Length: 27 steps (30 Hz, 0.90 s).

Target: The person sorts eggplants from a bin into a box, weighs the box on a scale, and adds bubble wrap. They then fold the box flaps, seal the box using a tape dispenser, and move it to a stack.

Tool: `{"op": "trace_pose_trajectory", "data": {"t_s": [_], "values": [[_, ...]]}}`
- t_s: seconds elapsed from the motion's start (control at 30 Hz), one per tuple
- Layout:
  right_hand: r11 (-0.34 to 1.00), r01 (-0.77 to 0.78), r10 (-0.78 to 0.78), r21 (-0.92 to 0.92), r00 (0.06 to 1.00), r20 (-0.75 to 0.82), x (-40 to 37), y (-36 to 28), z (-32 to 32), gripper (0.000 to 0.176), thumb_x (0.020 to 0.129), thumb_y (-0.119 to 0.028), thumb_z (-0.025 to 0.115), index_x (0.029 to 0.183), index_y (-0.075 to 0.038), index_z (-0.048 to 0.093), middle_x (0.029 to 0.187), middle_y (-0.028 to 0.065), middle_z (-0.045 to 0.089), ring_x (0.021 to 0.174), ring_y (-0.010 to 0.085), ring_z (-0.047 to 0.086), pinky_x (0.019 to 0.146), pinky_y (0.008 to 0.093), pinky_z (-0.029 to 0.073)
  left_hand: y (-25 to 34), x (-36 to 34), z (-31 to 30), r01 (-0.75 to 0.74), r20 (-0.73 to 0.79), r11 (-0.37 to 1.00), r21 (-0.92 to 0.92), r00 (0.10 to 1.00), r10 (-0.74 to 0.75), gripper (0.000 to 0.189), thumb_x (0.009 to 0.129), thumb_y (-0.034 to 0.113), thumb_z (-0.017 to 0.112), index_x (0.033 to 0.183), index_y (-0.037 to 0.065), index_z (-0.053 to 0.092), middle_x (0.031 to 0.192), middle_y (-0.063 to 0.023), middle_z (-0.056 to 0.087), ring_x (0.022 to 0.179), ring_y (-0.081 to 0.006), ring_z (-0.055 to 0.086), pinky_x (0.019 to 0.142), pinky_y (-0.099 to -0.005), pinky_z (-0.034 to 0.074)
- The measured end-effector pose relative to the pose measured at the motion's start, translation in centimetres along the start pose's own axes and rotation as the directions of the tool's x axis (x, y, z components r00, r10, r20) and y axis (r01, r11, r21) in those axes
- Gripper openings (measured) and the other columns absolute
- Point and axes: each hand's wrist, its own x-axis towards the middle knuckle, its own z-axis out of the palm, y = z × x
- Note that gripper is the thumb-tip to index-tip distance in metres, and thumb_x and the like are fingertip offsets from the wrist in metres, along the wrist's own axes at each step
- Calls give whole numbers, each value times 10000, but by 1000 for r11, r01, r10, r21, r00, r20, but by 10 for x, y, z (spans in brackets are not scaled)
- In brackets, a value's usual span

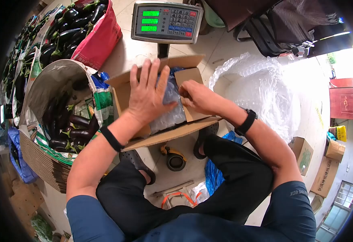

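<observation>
Your left hand (pixel 147 97) lies with its fingers spread wide over the clear plastic wrap (pixel 169 121) inside the open cardboard box (pixel 166 136). Your right hand (pixel 200 97) has its fingers curled narrow at the box's right flap (pixel 190 76); whether they grip it, you cannot tell. Beyond the fingers stands the scale (pixel 166 22). Left of them: a sack (pixel 69 72) holding eggplants (pixel 79 133). Right: loose plastic film (pixel 257 90). Nearer you, on the floor: a tape dispenser (pixel 175 162).
</observation>
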Motion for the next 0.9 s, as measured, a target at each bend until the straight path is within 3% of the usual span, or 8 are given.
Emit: {"op": "trace_pose_trajectory", "data": {"t_s": [0.3,0.37,0.5,0.57,0.6,0.67,0.7,0.9], "values": [[973,-223,224,-57,862,455,-59,-64,-45,657,920,-455,690,1385,-14,544,1337,258,586,1223,398,581,1021,420,480,-10,-26,10,-115,164,953,-279,972,166,563,780,187,778,1302,43,624,1318,-142,573,1264,-352,516,1081,-481,404],[843,183,-167,-506,983,76,-62,-53,-21,696,924,-554,647,1339,-1,565,1358,225,575,1252,392,540,1046,487,431,-8,-23,0,-104,275,947,-303,942,192,575,873,232,717,1398,56,563,1442,-154,527,1384,-374,447,1174,-505,327],[804,85,-178,-589,979,-101,-12,-17,-10,793,952,-610,559,1438,12,481,1492,238,460,1391,407,405,1111,531,359,-37,-16,6,8,434,873,-487,870,234,594,1009,348,561,1517,62,445,1562,-186,432,1476,-389,349,1210,-539,261],[804,20,-162,-595,969,-186,7,14,18,800,960,-610,542,1457,12,463,1519,245,430,1426,419,363,1135,534,337,-60,-8,2,784,768,-22,-620,612,190,692,993,474,550,1536,66,416,1555,-202,436,1478,-400,340,1227,-550,216],[803,-40,-145,-595,955,-260,14,22,27,808,968,-611,525,1477,12,446,1546,252,399,1461,431,321,1159,537,315,-60,-9,1,786,770,-19,-618,610,187,692,993,474,550,1536,66,416,1555,-202,436,1478,-400,340,1227,-550,216],[826,-53,-116,-560,958,-262,18,25,31,812,974,-609,514,1486,16,434,1564,257,372,1479,440,290,1174,536,298,-40,-18,1,278,590,843,-461,806,57,765,963,555,557,1532,64,415,1565,-216,407,1494,-379,315,1236,-542,198],[843,-84,-79,-531,958,-277,14,26,33,815,979,-606,504,1495,20,422,1582,263,345,1497,449,260,1188,534,282,-27,-22,1,-80,469,992,-101,875,118,803,948,596,561,1530,63,414,1569,-222,393,1501,-369,302,1241,-537,189],[892,33,-229,-451,893,-387,8,34,34,617,966,-419,610,1370,40,523,1488,275,457,1393,471,396,1130,525,359,-7,-32,24,156,338,983,102,923,-182,724,962,617,509,1519,157,459,1591,-199,367,1478,-387,327,1202,-632,172]]}}
